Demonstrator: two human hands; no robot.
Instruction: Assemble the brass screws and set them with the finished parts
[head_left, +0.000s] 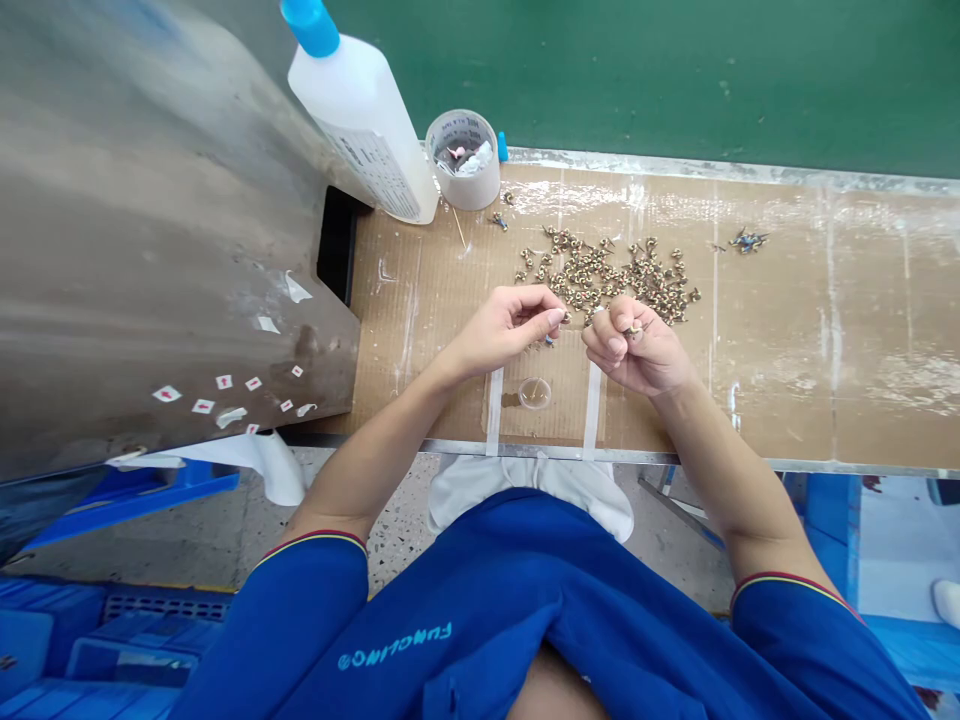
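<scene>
Brown cardboard under clear tape covers the tabletop (787, 330), with a green wall (675, 70) behind it and a grey metal panel (150, 230) dotted with small stickers on the left. On my feed both hands hover just above the near middle of the cardboard, close together but not touching. The left hand (510, 328) has its fingers (553, 317) narrowed to a pinch, thumb against forefinger. A tiny blue bit (550, 341) shows right under the tips, and I cannot tell whether it is held or lying on the surface. The right hand (637, 350) is curled into a loose fist, its fingers closed on a small metal part (634, 328) that glints between them. Just beyond both hands lies the pile of metal parts (607, 272), brass-coloured and loosely spread, too small for me to make out their shape. On the near side of the hands, a small clear dish (535, 392) rests on the cardboard between two white tape strips (494, 410). At the far left stands a white bottle (360, 110) with a blue cap, and just right of it a tape roll (463, 160) with scraps inside. A few stray parts (748, 240) lie far right, well apart from the pile
</scene>
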